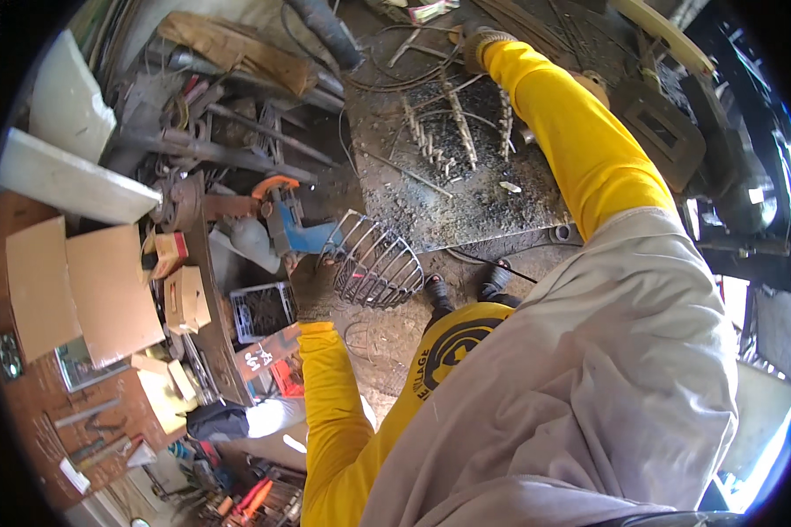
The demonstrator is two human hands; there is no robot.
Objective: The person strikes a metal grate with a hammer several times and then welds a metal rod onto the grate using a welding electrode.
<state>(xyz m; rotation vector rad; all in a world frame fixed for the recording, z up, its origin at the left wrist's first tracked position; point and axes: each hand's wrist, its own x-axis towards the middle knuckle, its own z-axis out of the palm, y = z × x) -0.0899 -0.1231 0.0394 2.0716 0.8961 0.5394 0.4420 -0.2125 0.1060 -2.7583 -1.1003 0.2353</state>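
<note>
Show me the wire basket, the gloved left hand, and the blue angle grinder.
wire basket [380, 263], head view, on its curved wire ribs.
left hand [312, 285], head view, middle of the glove, gripping the basket rim.
blue angle grinder [288, 220], head view, on its blue body.

right hand [479, 44] too small and distant to tell its grip.
</note>
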